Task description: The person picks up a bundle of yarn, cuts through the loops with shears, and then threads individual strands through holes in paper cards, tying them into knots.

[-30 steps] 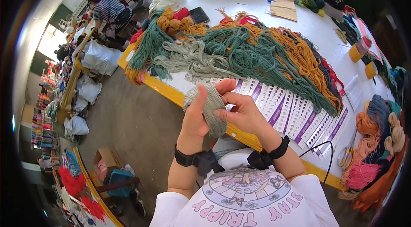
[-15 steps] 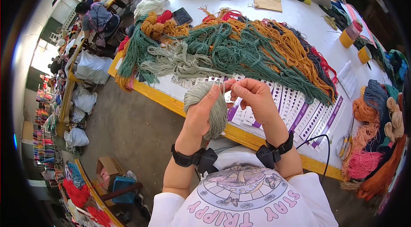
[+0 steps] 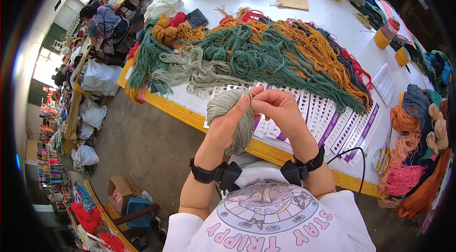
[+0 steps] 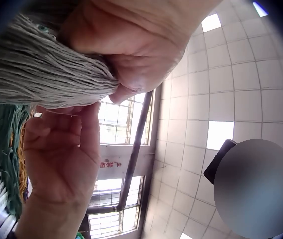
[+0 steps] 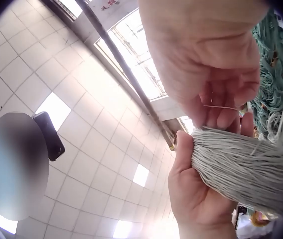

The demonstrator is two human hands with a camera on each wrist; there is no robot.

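Observation:
A folded bundle of grey-green yarn (image 3: pixel 243 133) lies in my left hand (image 3: pixel 222 130), which grips it with the thumb across its near side. In the left wrist view its many parallel strands (image 4: pixel 47 74) fan out from the palm. My right hand (image 3: pixel 283 111) is at the far end of the bundle, thumb and forefinger pinching a loose yarn strand beside the left thumb. That thin strand (image 5: pixel 221 107) crosses below the right fingers in the right wrist view. Both hands are above the table's yellow front edge (image 3: pixel 185 113).
Heaped green yarn (image 3: pixel 247 54) and orange yarn (image 3: pixel 313 52) spread across the white table, over punched cards with purple stripes (image 3: pixel 327 123). Yarn cones (image 3: pixel 382 38), scissors (image 3: pixel 380 159) and a black cable (image 3: pixel 363 166) are on the right. Another person (image 3: pixel 107 24) works at the far left.
My right hand first picked at the bundle's side, then moved up and away to its far end with a strand pinched. Now its fingers are closer to the left thumb. The left hand keeps its grip.

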